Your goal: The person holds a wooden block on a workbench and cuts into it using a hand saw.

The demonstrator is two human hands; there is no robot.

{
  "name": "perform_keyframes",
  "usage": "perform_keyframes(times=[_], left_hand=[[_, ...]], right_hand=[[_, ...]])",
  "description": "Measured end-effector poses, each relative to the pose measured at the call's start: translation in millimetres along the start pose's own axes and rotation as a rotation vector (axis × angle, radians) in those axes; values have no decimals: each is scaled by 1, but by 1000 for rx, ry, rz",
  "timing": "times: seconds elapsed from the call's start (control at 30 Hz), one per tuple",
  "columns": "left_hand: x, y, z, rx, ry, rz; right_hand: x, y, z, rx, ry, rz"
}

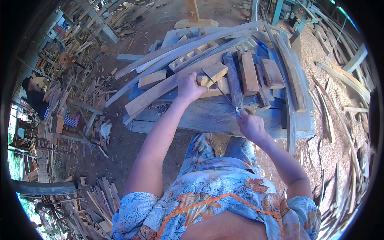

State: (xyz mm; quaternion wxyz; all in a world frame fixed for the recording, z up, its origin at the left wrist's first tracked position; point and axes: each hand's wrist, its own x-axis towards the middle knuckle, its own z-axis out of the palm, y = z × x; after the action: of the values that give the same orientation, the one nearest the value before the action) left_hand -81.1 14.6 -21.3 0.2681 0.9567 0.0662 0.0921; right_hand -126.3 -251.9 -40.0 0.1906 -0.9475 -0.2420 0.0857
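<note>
The small wood block (214, 74) sits on the weathered workbench (208, 116), among planks and offcuts. Your left hand (191, 86) closes its fingers around the block's near end and pins it down. Your right hand (250, 125) is clenched on the handle of a thin blade (219, 89), whose tip reaches the block. The block looks roughly squared, and I see little cut away yet, so most of the shaping seems left. Long curved planks (180, 52) lie beyond; wood scraps (80, 80) cover the ground.
</note>
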Motion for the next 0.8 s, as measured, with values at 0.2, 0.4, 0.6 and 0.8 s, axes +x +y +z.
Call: perform_keyframes(times=[0.2, 0.4, 0.6, 0.8], left_hand=[[2, 1, 5, -21, 8, -45], [1, -6, 6, 1, 2, -35], [-2, -6, 4, -38, 29, -13], [1, -2, 2, -73, -41, -70]], right_hand=[[96, -39, -9, -20, 70, -140], [93, -42, 4, 25, 143, -154], [0, 9, 17, 12, 139, -82], [66, -28, -9, 18, 90, -109]])
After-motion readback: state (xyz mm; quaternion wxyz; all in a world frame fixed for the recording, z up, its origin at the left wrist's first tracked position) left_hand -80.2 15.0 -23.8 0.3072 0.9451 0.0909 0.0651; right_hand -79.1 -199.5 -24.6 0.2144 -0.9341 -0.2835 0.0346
